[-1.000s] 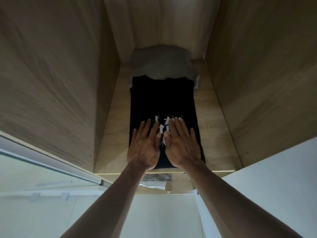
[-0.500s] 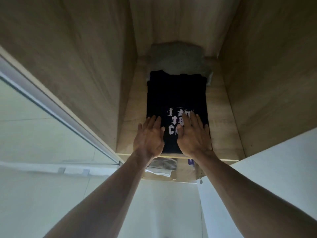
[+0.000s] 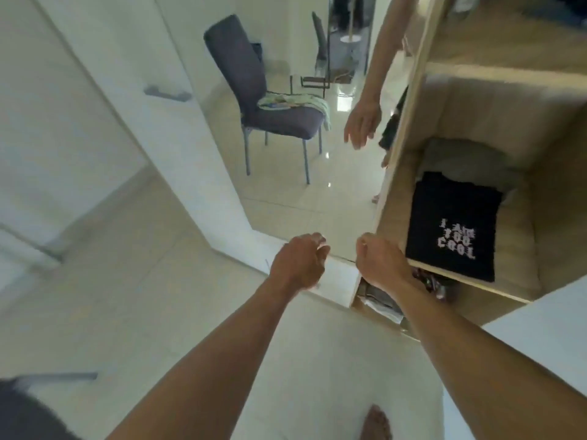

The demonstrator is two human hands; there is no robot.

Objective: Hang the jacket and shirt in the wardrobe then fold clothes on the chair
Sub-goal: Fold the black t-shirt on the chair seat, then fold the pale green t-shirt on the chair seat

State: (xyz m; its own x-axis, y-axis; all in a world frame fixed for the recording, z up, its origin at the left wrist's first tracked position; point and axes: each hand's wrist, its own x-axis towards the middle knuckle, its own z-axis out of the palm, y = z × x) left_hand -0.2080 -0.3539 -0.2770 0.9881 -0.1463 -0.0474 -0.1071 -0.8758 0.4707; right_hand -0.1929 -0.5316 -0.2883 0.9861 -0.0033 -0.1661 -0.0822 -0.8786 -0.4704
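I took the wardrobe [image 3: 394, 173] as my reference. On its wooden shelf [image 3: 514, 249] lay a folded black T-shirt [image 3: 451, 223] with pale lettering, flat and reaching the shelf's front edge. Behind it, deeper on the same shelf, sat a folded grey garment [image 3: 460, 157], its front edge tucked under or touching the black one; I could not tell which. In the compartment below the shelf I made out some pale folded cloth [image 3: 378, 300] and a dark, blurred item [image 3: 428, 281] beside it.

My left hand [image 3: 298, 265] hung in front of the wardrobe's mirrored door [image 3: 286, 154], fingers loosely curled, holding nothing. My right hand [image 3: 381, 262] was just in front of the shelf's front corner, fingers curled in more tightly, also with nothing in it.

In the mirror beside the wardrobe I saw a grey chair [image 3: 254, 90] with a light green garment [image 3: 295, 104] heaped on its seat.
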